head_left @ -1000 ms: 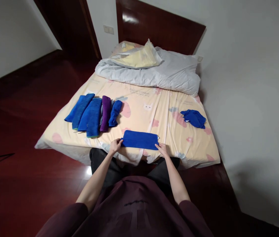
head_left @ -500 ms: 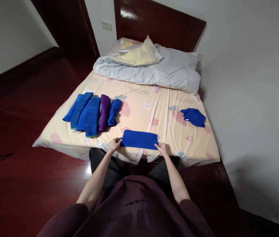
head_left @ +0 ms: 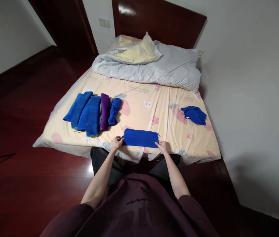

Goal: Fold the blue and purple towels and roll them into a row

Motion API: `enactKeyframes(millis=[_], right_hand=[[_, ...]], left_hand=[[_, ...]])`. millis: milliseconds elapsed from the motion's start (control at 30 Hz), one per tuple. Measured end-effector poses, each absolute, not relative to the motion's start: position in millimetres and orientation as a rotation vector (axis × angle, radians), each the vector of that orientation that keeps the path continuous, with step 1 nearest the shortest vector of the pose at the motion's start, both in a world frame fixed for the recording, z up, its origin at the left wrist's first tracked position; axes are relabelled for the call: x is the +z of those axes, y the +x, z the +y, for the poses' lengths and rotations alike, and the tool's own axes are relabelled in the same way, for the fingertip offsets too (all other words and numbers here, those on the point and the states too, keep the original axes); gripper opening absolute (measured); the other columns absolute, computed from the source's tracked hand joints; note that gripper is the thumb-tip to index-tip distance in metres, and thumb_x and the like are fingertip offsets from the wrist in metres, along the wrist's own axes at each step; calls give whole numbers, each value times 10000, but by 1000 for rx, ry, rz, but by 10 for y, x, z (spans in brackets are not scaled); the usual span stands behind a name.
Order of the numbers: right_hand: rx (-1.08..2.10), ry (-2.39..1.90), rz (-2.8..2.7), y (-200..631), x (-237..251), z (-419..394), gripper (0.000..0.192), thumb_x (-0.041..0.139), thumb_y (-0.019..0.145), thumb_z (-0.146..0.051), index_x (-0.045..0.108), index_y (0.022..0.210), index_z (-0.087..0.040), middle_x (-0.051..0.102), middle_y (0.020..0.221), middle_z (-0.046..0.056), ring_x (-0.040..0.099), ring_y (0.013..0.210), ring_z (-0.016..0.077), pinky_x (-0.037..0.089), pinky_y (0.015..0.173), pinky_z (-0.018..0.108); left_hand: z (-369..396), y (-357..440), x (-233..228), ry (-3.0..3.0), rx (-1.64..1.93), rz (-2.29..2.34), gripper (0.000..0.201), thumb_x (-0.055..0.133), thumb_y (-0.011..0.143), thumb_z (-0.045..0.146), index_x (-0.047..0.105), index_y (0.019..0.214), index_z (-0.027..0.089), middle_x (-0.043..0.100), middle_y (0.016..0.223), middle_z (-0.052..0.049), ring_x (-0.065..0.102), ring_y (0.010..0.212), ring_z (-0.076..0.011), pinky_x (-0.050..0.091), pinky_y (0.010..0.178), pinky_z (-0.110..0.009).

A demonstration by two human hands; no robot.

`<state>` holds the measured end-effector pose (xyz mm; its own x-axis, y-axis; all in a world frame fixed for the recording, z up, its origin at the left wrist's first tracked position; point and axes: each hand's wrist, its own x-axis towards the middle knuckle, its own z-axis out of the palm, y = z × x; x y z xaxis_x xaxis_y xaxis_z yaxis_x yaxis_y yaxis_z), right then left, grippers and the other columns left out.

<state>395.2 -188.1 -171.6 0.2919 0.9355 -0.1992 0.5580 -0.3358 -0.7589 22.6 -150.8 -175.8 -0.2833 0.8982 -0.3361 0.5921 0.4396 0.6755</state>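
Down at the near edge of the bed, a flat, folded rectangle of bright blue terry towel (head_left: 140, 138) lies on the pale yellow bedsheet printed with pink cartoon shapes (head_left: 154, 108), its long side running left to right. The left hand (head_left: 116, 143) pinches the towel's near left corner, fingers curled closed on the cloth. The right hand (head_left: 163, 146) grips the near right corner in the same way, thumb and fingers closed over the edge. Both bare forearms reach forward from dark maroon sleeves. Well to the left on the sheet, a row of folded towels (head_left: 91, 111) lies side by side, touching: several blue ones and one dark purple one among them. Far to the right, near the bed's edge by the white wall, a crumpled heap of blue cloth (head_left: 194, 115) sits apart from everything else. At the head of the bed a rumpled pale grey duvet (head_left: 164, 69) stretches across, with a yellow pillow (head_left: 137, 54) resting on it against the dark wooden headboard (head_left: 159, 23). Dark red polished floor (head_left: 18, 131) surrounds the bed.
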Motion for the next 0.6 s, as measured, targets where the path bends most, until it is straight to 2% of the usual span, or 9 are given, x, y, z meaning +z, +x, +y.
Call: enactKeyframes(millis=[367, 600], right_hand=[[829, -2049, -1319, 3972, -1784, -1918, 215, 763, 685, -392, 640, 643, -220, 748, 663, 33, 724, 686, 217, 499, 601, 256], [861, -2032, -1335, 3974, -1787, -1963, 192, 763, 683, -362, 630, 711, -226, 745, 697, 26, 729, 694, 218, 504, 606, 258]], left_hand=[[-1596, 141, -1732, 1353, 521, 1957, 180, 682, 874, 382, 623, 927, 221, 784, 995, -85, 734, 973, -247, 494, 844, -314], [-1655, 153, -1687, 1378, 533, 1934, 160, 682, 874, 359, 621, 926, 221, 793, 969, -77, 741, 929, -232, 487, 835, -314]])
